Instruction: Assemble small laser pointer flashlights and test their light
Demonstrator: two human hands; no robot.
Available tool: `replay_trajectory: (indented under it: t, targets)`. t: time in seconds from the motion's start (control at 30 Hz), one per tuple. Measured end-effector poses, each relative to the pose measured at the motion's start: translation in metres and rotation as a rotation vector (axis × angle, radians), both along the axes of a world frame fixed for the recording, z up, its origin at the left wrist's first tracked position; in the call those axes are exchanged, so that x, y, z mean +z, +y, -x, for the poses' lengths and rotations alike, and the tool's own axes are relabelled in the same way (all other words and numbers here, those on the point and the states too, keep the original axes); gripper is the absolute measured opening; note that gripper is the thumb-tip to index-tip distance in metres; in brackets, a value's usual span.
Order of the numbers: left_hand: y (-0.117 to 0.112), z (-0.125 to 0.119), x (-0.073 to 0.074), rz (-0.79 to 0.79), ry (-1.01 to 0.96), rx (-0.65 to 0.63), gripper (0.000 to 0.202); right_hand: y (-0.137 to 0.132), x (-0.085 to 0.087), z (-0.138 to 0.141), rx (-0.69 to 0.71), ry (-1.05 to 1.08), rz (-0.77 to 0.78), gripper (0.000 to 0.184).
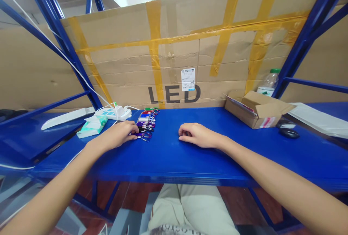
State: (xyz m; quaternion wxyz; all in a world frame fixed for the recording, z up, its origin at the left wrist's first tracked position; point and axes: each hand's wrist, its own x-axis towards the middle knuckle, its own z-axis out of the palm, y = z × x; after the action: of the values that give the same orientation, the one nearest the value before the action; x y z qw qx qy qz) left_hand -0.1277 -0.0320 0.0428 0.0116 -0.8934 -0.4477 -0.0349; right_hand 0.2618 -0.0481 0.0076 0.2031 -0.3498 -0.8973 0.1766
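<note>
A row of small coloured keychain flashlights point(148, 119) with carabiner clips lies on the blue table point(206, 159), left of centre. My left hand point(119, 134) rests beside the near end of that row, its fingers curled onto the closest pieces. What exactly the fingers grip is hidden. My right hand point(197, 135) lies on the bare table to the right of the row, fingers curled loosely under, with nothing visible in it.
A white power strip point(112, 112) and a green tissue pack point(92, 125) sit at the left. An open cardboard box point(257, 111), a plastic bottle point(268, 82) and a black mouse point(289, 132) are at the right. A taped cardboard wall point(190, 53) marked LED backs the table.
</note>
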Motion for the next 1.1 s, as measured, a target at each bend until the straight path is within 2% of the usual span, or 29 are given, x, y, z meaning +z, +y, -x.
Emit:
replay_trajectory:
  t: [0.43, 0.73, 1.1]
  targets:
    - [0.002, 0.003, -0.010, -0.035, -0.049, -0.027, 0.035, 0.001, -0.001, -0.001, 0.007, -0.004, -0.014, 0.012]
    - [0.007, 0.003, -0.010, -0.025, -0.058, -0.012, 0.028, 0.002, -0.001, -0.001, 0.010, -0.001, -0.012, 0.011]
    - [0.012, 0.004, -0.016, -0.050, -0.083, -0.027, 0.044, 0.001, -0.001, -0.001, -0.001, -0.003, -0.009, 0.011]
